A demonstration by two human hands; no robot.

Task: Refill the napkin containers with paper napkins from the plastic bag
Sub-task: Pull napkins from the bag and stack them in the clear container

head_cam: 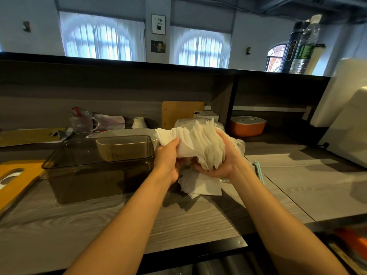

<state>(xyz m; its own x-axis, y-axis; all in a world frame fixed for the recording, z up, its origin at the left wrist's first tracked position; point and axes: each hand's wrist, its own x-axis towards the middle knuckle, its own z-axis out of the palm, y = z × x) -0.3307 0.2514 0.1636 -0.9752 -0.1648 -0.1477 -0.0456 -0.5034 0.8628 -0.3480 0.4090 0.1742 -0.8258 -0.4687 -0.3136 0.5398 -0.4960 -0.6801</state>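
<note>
A thick fanned stack of white paper napkins [200,143] is held above the counter between both hands. My left hand [167,157] grips its left end from the side. My right hand [222,161] cups it from below and the right. Behind and under my right hand lies the clear plastic bag [237,142]. A few loose napkins [202,185] lie flat on the counter beneath the hands. To the left stands a dark see-through napkin container [83,175], open at the top, with a beige container [127,133] behind it.
A yellow lid with an oval slot [17,175] lies at the left edge. At the back stand a glass mug [82,123], a wooden board [178,112] and an orange box [248,126]. A white appliance [345,126] fills the right side.
</note>
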